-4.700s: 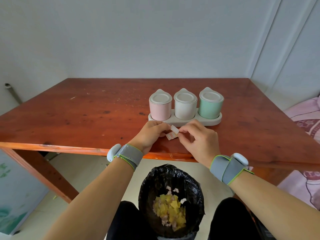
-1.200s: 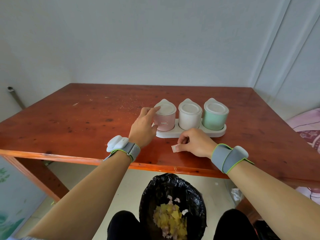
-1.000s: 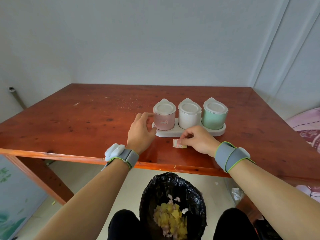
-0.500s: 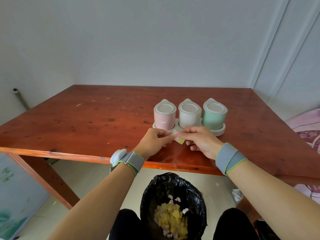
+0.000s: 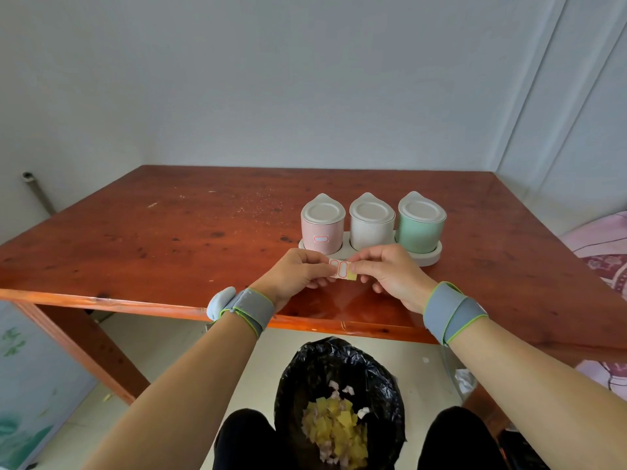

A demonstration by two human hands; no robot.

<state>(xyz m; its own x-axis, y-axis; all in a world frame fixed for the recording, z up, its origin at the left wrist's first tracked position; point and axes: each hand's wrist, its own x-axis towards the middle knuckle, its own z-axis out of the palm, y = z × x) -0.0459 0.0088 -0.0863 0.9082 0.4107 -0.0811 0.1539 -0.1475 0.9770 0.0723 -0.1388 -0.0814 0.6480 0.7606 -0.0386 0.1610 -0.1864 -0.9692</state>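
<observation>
A small strip of red-bordered label stickers (image 5: 342,269) on yellow backing hangs just above the table's front part. My left hand (image 5: 296,277) pinches its left end and my right hand (image 5: 390,274) pinches its right end. Right behind the hands stand a pink jar (image 5: 322,228) with a red-bordered label on its front, a white jar (image 5: 372,224) and a green jar (image 5: 420,224), side by side on a pale holder tray (image 5: 431,259).
The red-brown wooden table (image 5: 169,239) reaches back to the wall. Under its front edge, between my knees, stands a bin with a black bag (image 5: 339,398) holding several yellow and pale paper scraps. A pink bedcover (image 5: 600,252) lies at the right.
My left hand left the pink jar, which now bears a label, and came to the sticker strip. My right hand lifted the strip off the table; both hands now hold it.
</observation>
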